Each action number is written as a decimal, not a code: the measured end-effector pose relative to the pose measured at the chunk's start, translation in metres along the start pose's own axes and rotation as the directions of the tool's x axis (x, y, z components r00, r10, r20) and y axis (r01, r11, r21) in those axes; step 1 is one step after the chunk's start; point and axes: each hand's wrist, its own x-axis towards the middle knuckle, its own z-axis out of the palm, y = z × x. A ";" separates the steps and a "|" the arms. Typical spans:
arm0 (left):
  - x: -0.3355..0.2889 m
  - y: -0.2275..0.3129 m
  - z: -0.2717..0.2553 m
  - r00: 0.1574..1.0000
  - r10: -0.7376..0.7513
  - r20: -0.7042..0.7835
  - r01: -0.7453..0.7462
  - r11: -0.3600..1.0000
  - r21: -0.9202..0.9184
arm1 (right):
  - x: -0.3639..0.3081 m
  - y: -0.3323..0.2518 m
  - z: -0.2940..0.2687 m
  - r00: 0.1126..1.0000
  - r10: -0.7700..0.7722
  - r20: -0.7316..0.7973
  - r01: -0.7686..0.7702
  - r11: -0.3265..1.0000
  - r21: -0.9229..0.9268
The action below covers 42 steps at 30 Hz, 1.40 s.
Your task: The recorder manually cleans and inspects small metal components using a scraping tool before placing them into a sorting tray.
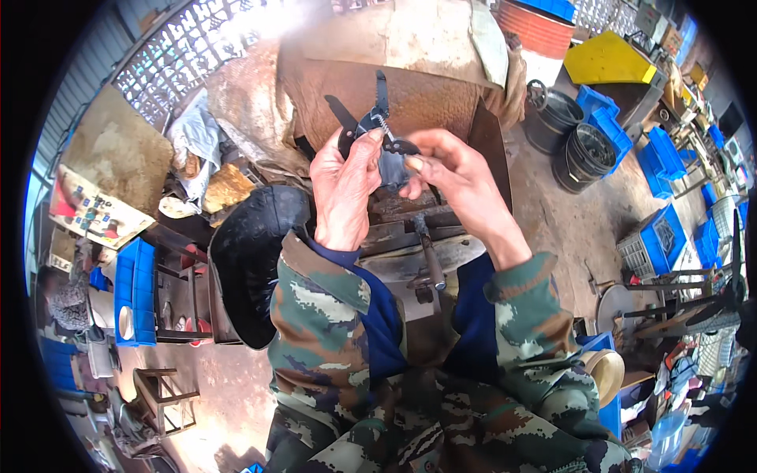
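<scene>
Black metal, blades spread upward: holds a two-bladed black hand tool with a silvery coil spring (367, 122) up before a rough brown sheet (441, 102). Grips it between thumb and curled fingers of the left hand (345, 189); pinches its dark curved lower part with thumb and fingertips of the right hand (467, 180). Cannot read the cream panel with blue spots (98, 206), too small at far left.

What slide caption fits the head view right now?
Framed by camouflage sleeves, left hand and right hand hold a dark, spring-fitted tool.
</scene>
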 end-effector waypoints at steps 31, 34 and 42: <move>-0.062 0.096 0.102 0.904 0.299 0.305 -0.301 0.953 -0.041 | -0.057 -0.144 0.046 0.824 -0.505 -0.256 0.464 0.862 -0.206; -0.062 0.094 0.106 0.919 0.297 0.260 -0.296 0.954 -0.044 | -0.055 -0.141 0.043 0.820 -0.515 -0.250 0.472 0.855 -0.214; -0.059 0.083 0.107 0.933 0.279 0.229 -0.278 0.960 -0.036 | -0.053 -0.133 0.037 0.823 -0.503 -0.264 0.458 0.862 -0.218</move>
